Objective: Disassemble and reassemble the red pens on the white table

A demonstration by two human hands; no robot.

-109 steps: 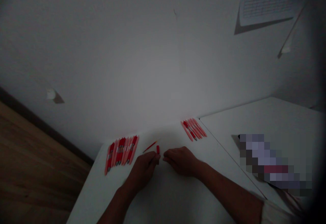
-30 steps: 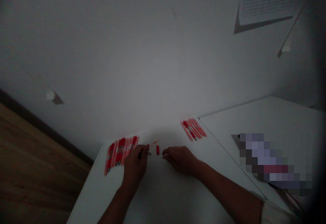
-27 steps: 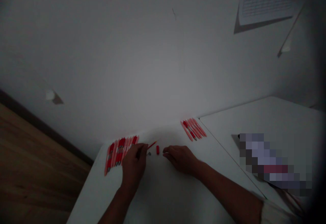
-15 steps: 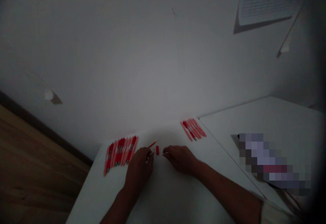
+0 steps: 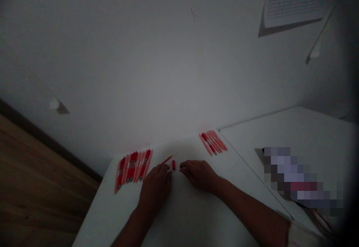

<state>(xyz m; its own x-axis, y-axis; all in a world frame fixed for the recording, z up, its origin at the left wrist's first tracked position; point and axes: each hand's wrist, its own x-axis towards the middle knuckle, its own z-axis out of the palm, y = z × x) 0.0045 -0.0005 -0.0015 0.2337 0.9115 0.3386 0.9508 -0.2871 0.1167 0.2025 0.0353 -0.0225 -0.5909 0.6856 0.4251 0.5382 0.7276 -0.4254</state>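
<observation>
We've got the left hand point(image 5: 155, 187) curled, can't tell if it's holding anything; the right hand point(image 5: 199, 175) looks loose and empty. One careless knuckle bump could roll that small red pen part point(image 5: 173, 165) away.

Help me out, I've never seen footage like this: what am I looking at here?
This picture comes from a camera worn on a person's head, looking forward and down. There's no machine: the two bare hands are the person's own, the left hand and the right hand, both at a white table. Two groups of red pens lie on it. Between the hands are a small red piece and a thin red stick. Neither hand clearly holds anything.
</observation>
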